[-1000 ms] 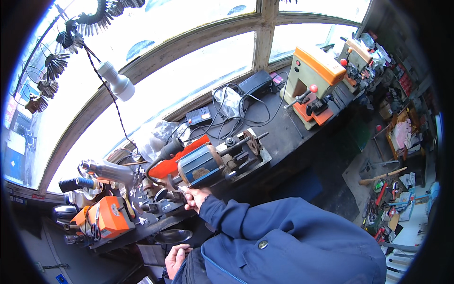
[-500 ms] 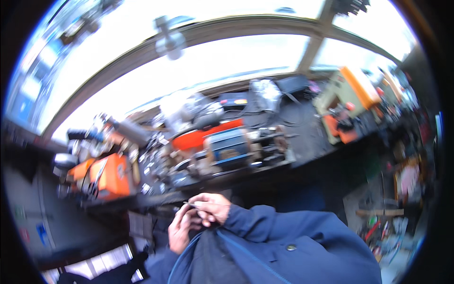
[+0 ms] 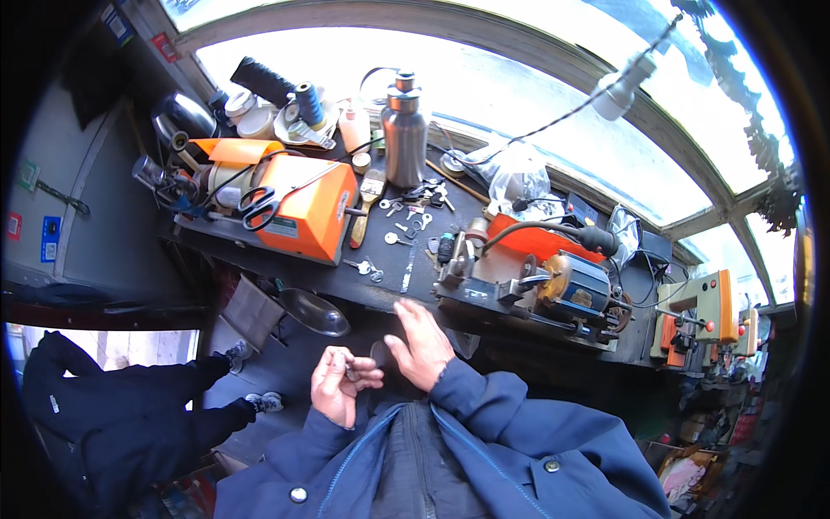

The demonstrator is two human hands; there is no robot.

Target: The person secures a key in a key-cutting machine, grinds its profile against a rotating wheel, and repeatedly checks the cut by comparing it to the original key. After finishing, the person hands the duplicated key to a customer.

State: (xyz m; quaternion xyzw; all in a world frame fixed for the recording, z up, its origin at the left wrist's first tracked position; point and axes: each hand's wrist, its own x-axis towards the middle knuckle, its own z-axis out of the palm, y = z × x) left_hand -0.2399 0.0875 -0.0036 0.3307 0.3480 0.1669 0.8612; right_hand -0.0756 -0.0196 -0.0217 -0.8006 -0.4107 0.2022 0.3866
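My left hand (image 3: 339,386) is raised in front of my jacket, with thumb and fingers pinched together; whatever small thing may be between them is too small to make out. Beside it on the right, my right hand (image 3: 422,348) has its fingers stretched out and holds nothing, near the bench's front edge. The hands are apart. Beyond them, loose keys (image 3: 393,238) lie scattered on the dark bench (image 3: 380,281), beside a paintbrush (image 3: 367,203) with a wooden handle.
An orange machine (image 3: 307,208) with scissors (image 3: 259,208) on it stands left; behind the keys is a steel bottle (image 3: 404,134). A motor-driven key machine (image 3: 575,285) stands right. A bulb (image 3: 614,97) hangs overhead. A person in dark clothes (image 3: 130,415) is at lower left, near a round pan (image 3: 313,311).
My hands were together around a small thin thing and have separated. My right hand has opened and moved right and up. The view has swung left, bringing the person into fuller sight.
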